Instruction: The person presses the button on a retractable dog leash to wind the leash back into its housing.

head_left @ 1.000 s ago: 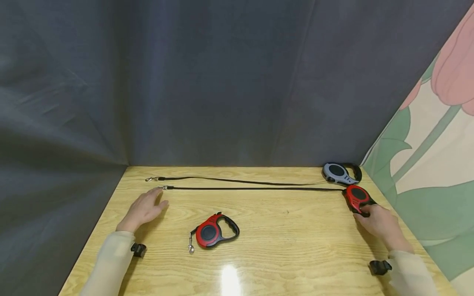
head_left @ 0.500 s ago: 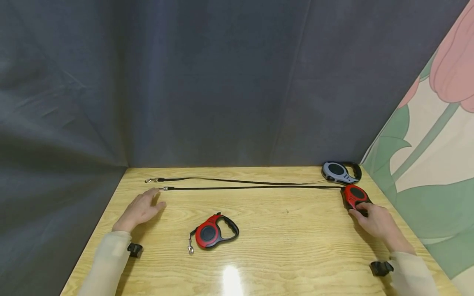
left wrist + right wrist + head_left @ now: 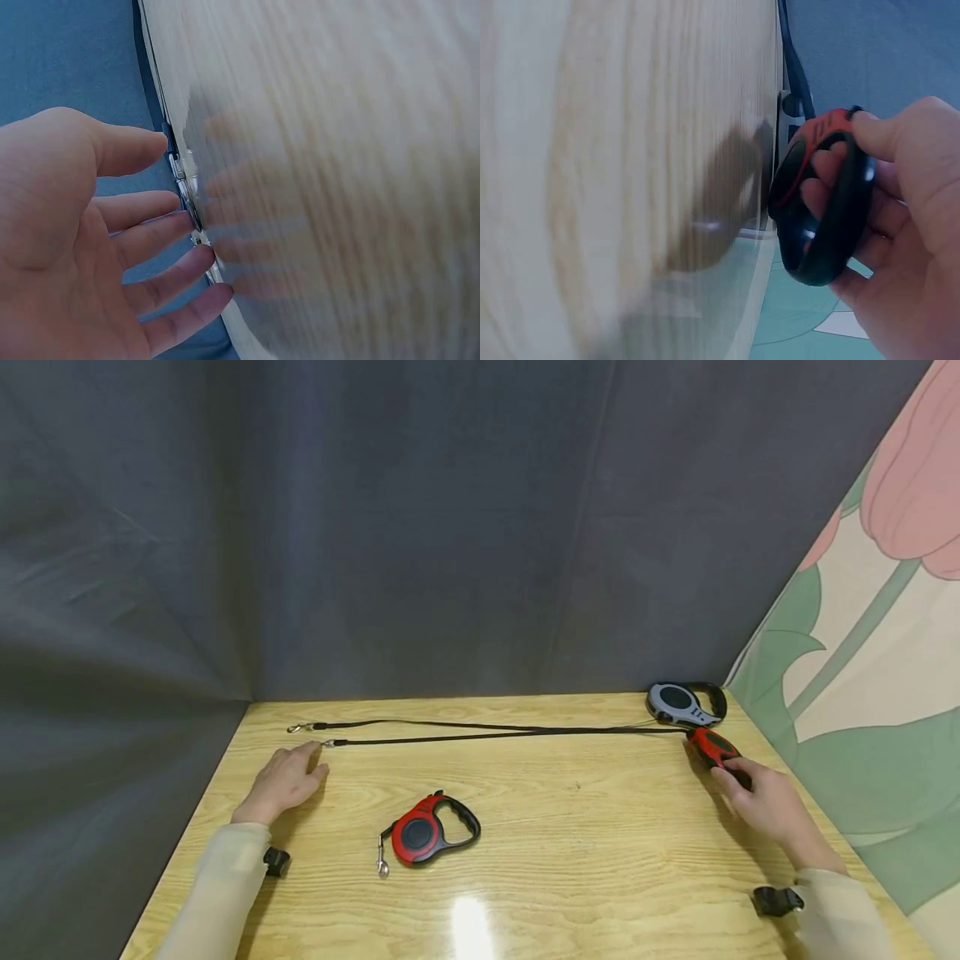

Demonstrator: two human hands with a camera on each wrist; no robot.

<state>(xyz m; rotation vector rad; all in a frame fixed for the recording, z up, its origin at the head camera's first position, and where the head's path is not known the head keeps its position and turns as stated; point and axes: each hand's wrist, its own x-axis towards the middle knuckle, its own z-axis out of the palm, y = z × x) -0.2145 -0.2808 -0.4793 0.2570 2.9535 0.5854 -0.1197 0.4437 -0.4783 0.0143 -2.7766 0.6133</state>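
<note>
My right hand grips the black handle of a red retractable dog leash, tilted at the table's right side. In the right wrist view, my fingers pass round the leash handle. The leash's black cord runs left across the table to a metal clip. My left hand lies beside that clip, fingers relaxed, fingertips at or against it. In the left wrist view, the fingers stay spread near the metal clip; whether they press it, I cannot tell.
A grey-blue retractable leash lies at the back right, its strap stretched left to another clip. A second red leash, wound in, lies front centre on the wooden table. A dark curtain stands behind.
The red leash in my right hand has tilted up and shifted slightly left, its cord now crossing the grey leash's strap. My left hand stays by the clip; the view has shifted slightly.
</note>
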